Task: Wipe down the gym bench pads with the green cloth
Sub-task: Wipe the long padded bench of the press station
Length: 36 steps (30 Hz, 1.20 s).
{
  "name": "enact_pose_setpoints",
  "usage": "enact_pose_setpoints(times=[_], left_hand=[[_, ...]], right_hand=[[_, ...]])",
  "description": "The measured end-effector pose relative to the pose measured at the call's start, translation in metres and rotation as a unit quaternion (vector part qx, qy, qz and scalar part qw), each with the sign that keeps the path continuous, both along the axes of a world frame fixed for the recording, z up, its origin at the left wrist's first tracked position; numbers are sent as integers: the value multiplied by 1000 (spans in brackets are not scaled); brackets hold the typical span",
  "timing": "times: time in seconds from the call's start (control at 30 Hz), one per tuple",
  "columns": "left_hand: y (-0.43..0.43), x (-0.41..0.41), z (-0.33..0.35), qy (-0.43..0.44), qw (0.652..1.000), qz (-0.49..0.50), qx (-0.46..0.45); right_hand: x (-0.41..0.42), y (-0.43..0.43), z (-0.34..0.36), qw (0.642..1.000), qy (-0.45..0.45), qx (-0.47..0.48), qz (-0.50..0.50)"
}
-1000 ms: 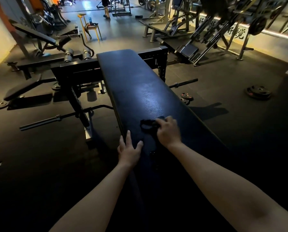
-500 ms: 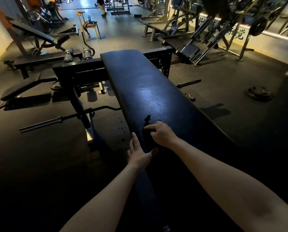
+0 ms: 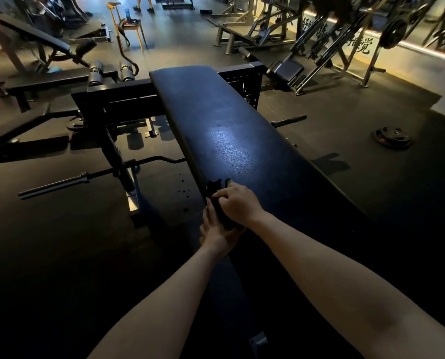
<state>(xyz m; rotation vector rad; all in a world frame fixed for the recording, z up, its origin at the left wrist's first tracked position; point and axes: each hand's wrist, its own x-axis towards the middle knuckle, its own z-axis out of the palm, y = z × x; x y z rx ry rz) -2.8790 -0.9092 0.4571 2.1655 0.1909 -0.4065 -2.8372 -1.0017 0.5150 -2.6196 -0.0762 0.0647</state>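
The right hand is knuckles-up, its fingers curled down and bunching the green cloth against the near left edge of the bench pad. In this dim light the cloth looks nearly black, and only a small fold in front of the fingertips shows green. It's wadded, not spread flat, and part of it droops over the pad's edge.

I'd guess it's light, limp and a bit grabby on the vinyl. Bunched like that it only cleans a narrow strip, so a flat palm over an opened-out cloth would cover more and stop it rolling up.

Just below, the left hand lies against the pad's side with its fingers straight and pointing up along the edge. It seems to be bracing, not holding anything (the right wrist covers its thumb side, so I can't be sure).

The pad runs long and away from the person, with a sheen of light halfway up. It looks firm, smooth and fixed on a heavy frame, so it shouldn't shift under pressure. Most of its length lies beyond the cloth, and I can't tell how much is already wiped.

On the floor, a barbell lies to the left and weight plates to the right, both well clear.
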Motion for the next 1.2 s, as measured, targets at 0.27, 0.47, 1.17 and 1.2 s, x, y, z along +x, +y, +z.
enact_pose_setpoints(times=[0.27, 0.47, 1.17, 1.2], left_hand=[[-1, -4, -6, -23, 998, 4, -54], [-2, -3, -10, -49, 997, 2, -58], [11, -38, -5, -17, 982, 8, -188], [13, -39, -3, -12, 980, 6, -200]], right_hand=[[15, -43, 7, 995, -38, -34, -82], [4, -10, -8, 998, -9, 7, -65], [-71, -54, -9, 980, -12, -56, -191], [-75, -40, -8, 985, -16, -53, -162]])
